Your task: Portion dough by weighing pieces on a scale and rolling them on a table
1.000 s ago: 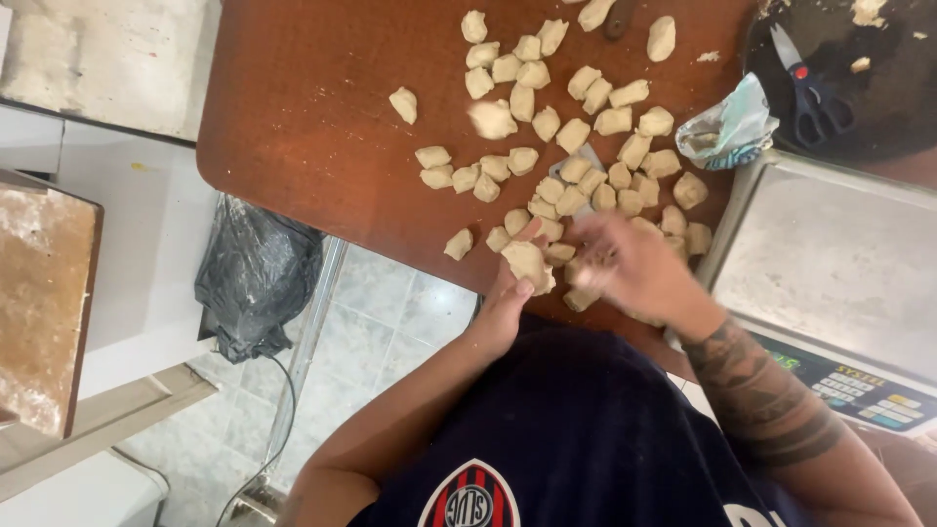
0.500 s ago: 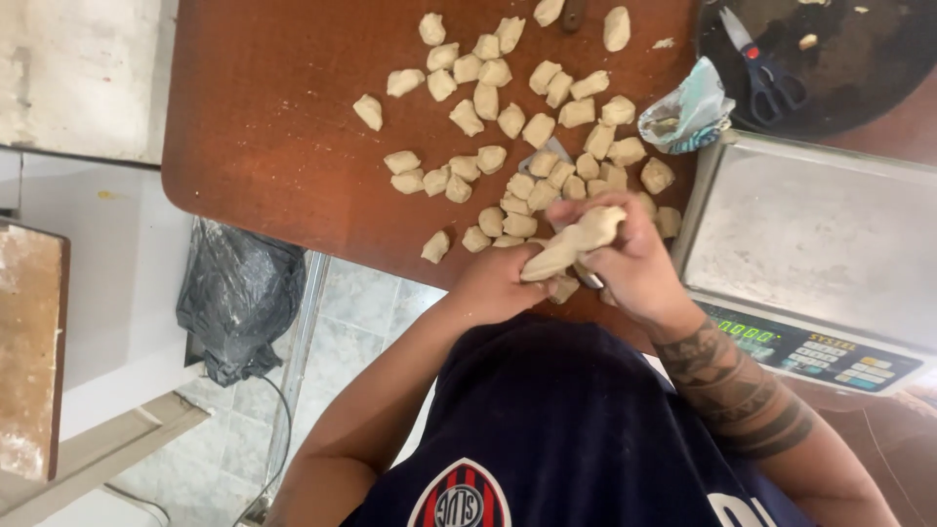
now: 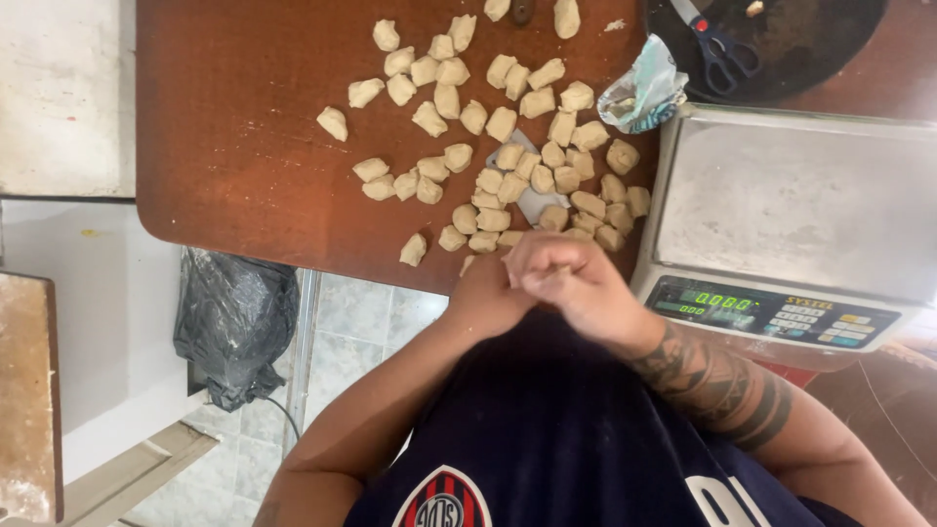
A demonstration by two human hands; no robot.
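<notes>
Head view: I see both hands pressed together at the table (image 3: pixel 224 146) edge. Right hand (image 3: pixel 571 283) curled shut over left hand (image 3: pixel 488 293); whether dough sits between them I cannot tell. Dough pieces (image 3: pixel 508 156) lie scattered just beyond the knuckles. Scale (image 3: pixel 791 195) stands to the right, scissors (image 3: pixel 717 44) beyond it.

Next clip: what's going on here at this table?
A person stands at a reddish-brown wooden table strewn with small pale dough pieces. Both hands are pressed together at the table's near edge, the right hand cupped over the left hand; whether dough sits between them is hidden. A metal-topped digital scale stands at their right, with blue-handled scissors on a dark round tray beyond it, and a crumpled wrapper lies beside the dough.
</notes>
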